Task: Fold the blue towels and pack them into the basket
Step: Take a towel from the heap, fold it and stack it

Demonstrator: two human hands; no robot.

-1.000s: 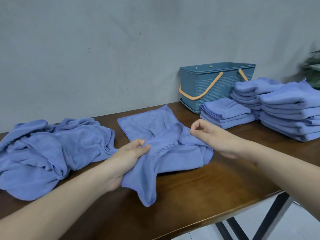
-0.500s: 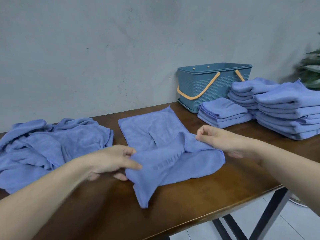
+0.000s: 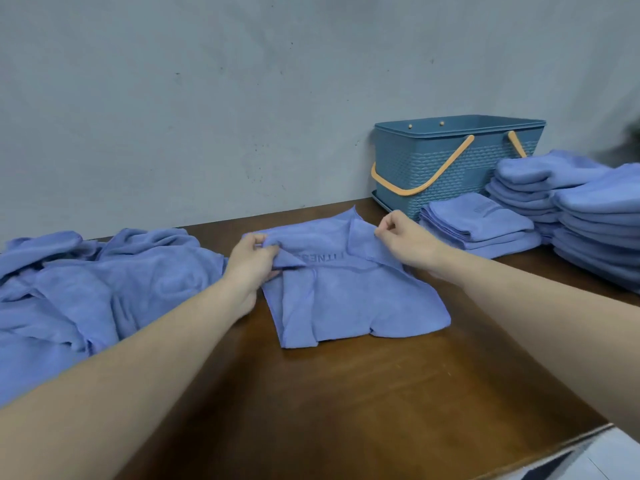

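Both hands (image 3: pixel 254 259) (image 3: pixel 403 237) pinch the towel's (image 3: pixel 346 299) far edge.

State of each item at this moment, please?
Left hand: pinching towel's far left edge.
Right hand: pinching its far right edge.
Towel: partly folded, flat on table.
Pile: unfolded, crumpled.
Stacks: folded, outside basket.
Basket: upright, handle down; contents unseen.
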